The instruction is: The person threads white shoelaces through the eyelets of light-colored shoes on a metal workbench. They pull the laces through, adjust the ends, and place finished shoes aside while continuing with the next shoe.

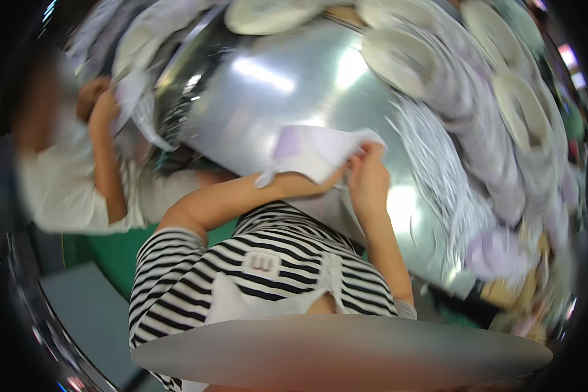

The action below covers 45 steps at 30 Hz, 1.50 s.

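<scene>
A white shoe upper (pixel 320 153) with a lavender patch is held up over the metal table in front of me. My left hand (pixel 335 179) holds it from below, and the upper covers most of that hand's fingers. At the upper's right end my right hand (pixel 370 178) is closed, its fingertips pinching the edge. Blur hides whether a lace is also between those fingertips. A bundle of loose white laces (pixel 438 176) lies on the table to the right of my right hand.
The shiny metal table (pixel 242 111) reflects the lights. Long nested stacks of white and lavender uppers (pixel 467 111) line its far and right sides. A lavender bundle (pixel 500 253) sits at the near right. To the left a co-worker (pixel 78 176) handles another white piece (pixel 132 98).
</scene>
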Each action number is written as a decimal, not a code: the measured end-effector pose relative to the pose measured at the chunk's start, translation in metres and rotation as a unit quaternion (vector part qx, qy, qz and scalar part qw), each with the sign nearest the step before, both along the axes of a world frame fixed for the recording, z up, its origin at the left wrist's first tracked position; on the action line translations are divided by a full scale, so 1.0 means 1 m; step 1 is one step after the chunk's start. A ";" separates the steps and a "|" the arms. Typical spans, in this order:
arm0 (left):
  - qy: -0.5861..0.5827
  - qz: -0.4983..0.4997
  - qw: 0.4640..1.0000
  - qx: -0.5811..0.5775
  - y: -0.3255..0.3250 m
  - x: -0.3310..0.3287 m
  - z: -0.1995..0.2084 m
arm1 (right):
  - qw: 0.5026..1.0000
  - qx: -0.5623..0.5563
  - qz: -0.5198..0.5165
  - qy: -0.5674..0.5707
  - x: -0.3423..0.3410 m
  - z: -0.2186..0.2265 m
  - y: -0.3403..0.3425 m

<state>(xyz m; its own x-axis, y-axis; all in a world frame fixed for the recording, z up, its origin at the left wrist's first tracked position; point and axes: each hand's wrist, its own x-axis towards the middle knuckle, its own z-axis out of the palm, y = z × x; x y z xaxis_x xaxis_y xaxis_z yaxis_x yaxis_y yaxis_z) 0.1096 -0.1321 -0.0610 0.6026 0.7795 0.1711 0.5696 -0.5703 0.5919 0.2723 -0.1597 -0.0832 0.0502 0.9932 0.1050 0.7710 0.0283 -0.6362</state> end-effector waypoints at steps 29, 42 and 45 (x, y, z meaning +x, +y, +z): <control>-0.002 0.044 0.998 0.037 0.025 -0.033 -0.008 | 0.871 0.025 -0.094 0.482 0.022 -0.007 0.012; -0.140 0.171 0.967 0.124 0.045 -0.036 0.042 | 0.984 -0.012 0.144 0.102 0.058 0.010 -0.037; -0.175 0.191 0.957 0.130 0.056 -0.042 0.081 | 0.976 -0.125 0.175 0.036 0.093 0.003 -0.098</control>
